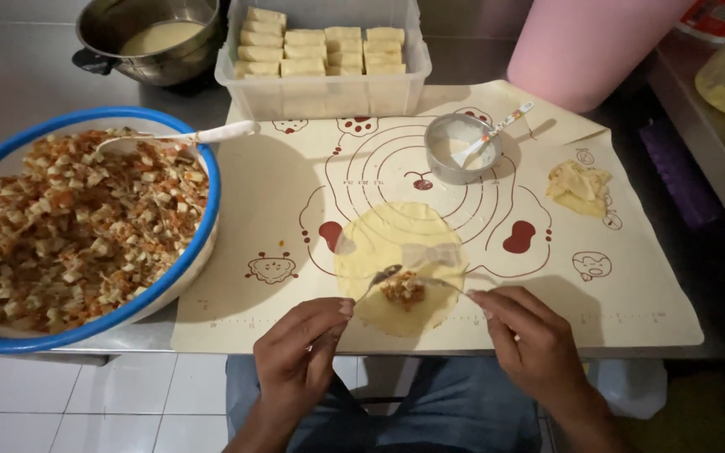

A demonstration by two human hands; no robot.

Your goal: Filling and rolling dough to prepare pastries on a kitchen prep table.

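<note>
A thin round yellow wrapper (396, 239) lies flat on the cream pastry mat (279, 226). A small heap of chopped filling (403, 289) sits near the wrapper's front edge. My left hand (299, 348) holds a metal spoon (377, 282) whose bowl touches the left side of the filling. My right hand (530, 335) holds a second thin metal utensil (446, 285) that reaches the filling from the right. Both hands rest at the mat's near edge.
A blue-rimmed bowl (203, 151) of chopped filling with a white spoon stands at left. Behind are a clear tub (320, 96) of folded rolls, a metal pot (148, 38) of batter, a small metal cup (459, 151) with a spoon, a scrap pile of wrappers (579, 186) and a pink container (589, 46).
</note>
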